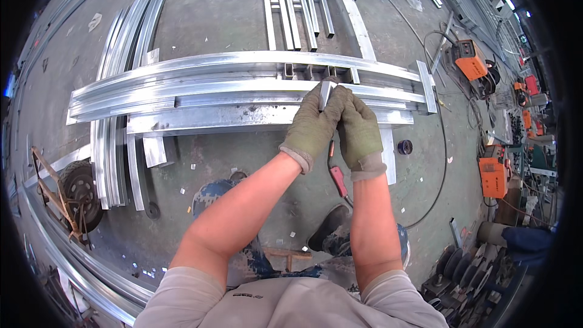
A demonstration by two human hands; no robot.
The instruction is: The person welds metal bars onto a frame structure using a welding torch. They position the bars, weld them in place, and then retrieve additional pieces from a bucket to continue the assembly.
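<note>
Several long silver profiles (231, 90) lie crosswise ahead of the person, their left ends reaching well past the hands, their right ends beside one short upright-lying plate (427, 88). Between their near edge and the person's legs, grey-green floor (255, 158) gives room for the arms; one red-handled tool (337, 177) and one dark roll (405, 147) lie there. Two large orange machines (472, 61) stand right, one wheel (81, 189) left. Both forearms converge forward; the gloved left hand (314, 127) and right hand (361, 136) together grasp one short metal piece (327, 94) over the profiles; contact beneath is hidden.
</note>
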